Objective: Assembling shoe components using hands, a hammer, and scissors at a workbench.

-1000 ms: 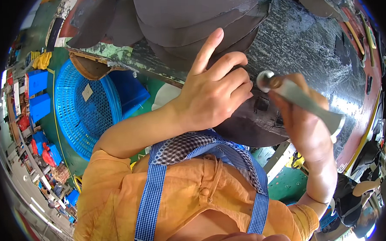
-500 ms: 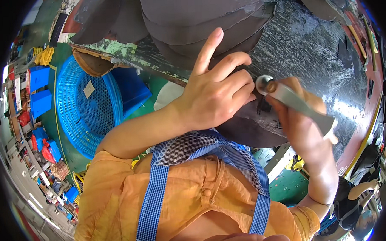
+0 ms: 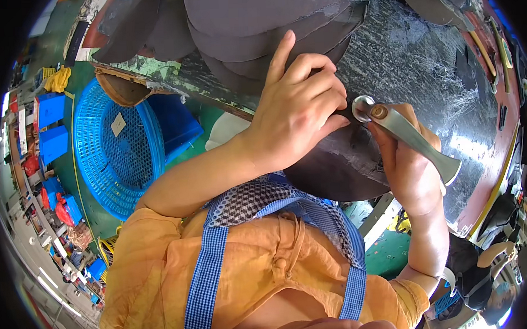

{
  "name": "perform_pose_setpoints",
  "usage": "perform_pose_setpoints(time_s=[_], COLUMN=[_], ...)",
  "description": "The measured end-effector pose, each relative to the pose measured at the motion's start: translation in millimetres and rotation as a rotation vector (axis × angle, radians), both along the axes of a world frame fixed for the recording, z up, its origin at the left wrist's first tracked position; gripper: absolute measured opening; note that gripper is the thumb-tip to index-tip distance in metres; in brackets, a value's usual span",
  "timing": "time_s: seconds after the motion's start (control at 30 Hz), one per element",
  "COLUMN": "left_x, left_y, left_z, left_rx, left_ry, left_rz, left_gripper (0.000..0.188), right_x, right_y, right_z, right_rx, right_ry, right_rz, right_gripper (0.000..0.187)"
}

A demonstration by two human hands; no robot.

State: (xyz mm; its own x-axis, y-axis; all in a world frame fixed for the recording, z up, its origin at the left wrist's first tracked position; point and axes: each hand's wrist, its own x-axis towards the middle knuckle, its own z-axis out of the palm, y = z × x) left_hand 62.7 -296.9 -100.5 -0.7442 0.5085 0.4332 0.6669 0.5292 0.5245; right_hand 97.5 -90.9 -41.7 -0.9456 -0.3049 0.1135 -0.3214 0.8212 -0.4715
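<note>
My right hand (image 3: 413, 167) is closed round the handle of a shoemaker's hammer (image 3: 424, 145). The hammer has a round, shiny metal face at one end and a flared metal blade at the other. Just left of the round face, my left hand (image 3: 299, 113) hovers over the table edge with its index finger stretched out, the other fingers loosely bent and the thumb apart. I see nothing held in it. Beneath both hands lies a dark brown, curved flat piece (image 3: 334, 173), partly covered by my left hand and overhanging the edge.
A stack of large dark curved sheets (image 3: 269, 17) lies at the back of the scratched black tabletop (image 3: 412, 58). Wooden-handled tools (image 3: 483, 52) rest at the right edge. On the floor to the left stand a blue plastic basket (image 3: 90, 166) and a blue bin (image 3: 179, 127). Another person (image 3: 480, 272) is at lower right.
The hammer in my right hand now shows sharply instead of blurred, its round face a little further right. My left thumb has spread away from the fingers.
</note>
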Motion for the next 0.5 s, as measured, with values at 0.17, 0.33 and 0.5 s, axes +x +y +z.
perform_pose_setpoints(time_s=[0.17, 0.33, 0.5], left_x=[8.7, 12.2, 10.0], left_y=[5.0, 8.9, 4.3], left_z=[-2.8, 0.1, 2.4], left_rx=[0.032, -0.08, -0.089], left_ry=[0.106, 0.172, 0.125], left_rz=[0.056, 0.067, 0.058], left_gripper=[0.021, 0.022, 0.022], right_x=[-8.5, -8.6, -11.3], right_y=[0.7, 1.1, -0.3], right_z=[3.2, 4.7, 5.7], right_rx=[0.004, -0.013, -0.031], right_ry=[0.028, 0.082, 0.105], right_rz=[0.023, -0.007, 0.043], right_gripper=[0.015, 0.015, 0.015])
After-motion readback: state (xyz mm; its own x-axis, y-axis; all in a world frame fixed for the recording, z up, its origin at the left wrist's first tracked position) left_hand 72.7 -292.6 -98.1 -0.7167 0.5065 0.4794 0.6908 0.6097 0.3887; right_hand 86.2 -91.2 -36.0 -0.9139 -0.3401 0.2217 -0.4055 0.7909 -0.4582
